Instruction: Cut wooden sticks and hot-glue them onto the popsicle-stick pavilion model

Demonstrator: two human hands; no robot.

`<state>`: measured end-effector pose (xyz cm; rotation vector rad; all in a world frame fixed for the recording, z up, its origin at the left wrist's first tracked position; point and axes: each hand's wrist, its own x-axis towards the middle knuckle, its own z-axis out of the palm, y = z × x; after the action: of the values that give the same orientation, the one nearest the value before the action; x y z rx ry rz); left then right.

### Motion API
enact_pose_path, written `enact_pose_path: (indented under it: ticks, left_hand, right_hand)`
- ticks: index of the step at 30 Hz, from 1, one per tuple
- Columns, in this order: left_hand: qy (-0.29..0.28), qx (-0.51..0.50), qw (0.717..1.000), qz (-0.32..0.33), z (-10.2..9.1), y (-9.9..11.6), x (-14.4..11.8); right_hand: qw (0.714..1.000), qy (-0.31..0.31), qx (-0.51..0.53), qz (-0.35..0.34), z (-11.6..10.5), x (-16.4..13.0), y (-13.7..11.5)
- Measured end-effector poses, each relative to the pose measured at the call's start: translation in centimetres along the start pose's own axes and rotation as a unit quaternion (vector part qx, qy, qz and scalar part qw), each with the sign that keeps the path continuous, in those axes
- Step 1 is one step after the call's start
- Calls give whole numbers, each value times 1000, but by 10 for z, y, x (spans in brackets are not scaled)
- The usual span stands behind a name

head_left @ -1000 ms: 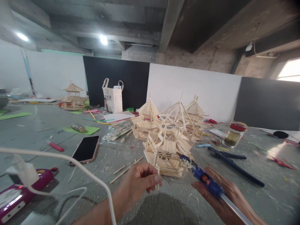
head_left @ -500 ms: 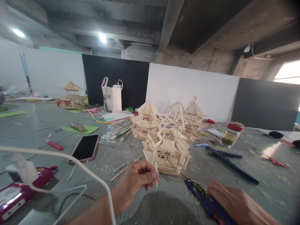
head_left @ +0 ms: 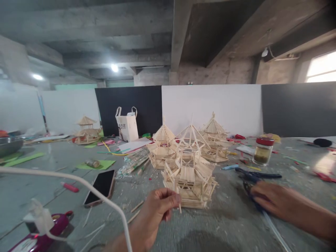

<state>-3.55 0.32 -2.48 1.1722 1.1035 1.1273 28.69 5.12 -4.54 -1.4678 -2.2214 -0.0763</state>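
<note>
Short wooden stick (head_left: 179,207), pinched upright between left hand (head_left: 157,210) thumb and fingers (head_left: 175,198), just before stick pavilion model (head_left: 189,178); right hand (head_left: 273,201) flat over glue gun (head_left: 253,194).

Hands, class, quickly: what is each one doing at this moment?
Left hand: closed, pinching a short wooden stick beside the stick pavilion.
Right hand: resting over the glue gun; grip cannot be told.

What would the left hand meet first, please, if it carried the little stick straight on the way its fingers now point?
Most likely the nearest stick pavilion: the left hand pinches a short stick just in front of the model's base layers. Depth is hard to judge, but nothing else shows between them.
</note>
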Motion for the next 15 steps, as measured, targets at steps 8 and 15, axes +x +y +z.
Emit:
enact_pose_path:
  ticks: [8, 15]
  left_hand:
    - [-3, 7, 999, 31, 38, 13, 12]
    - [14, 50, 998, 44, 46, 13, 19]
  right_hand:
    - [747, -147, 637, 123, 35, 3, -147]
    - [618, -112, 759, 171, 44, 12, -150]
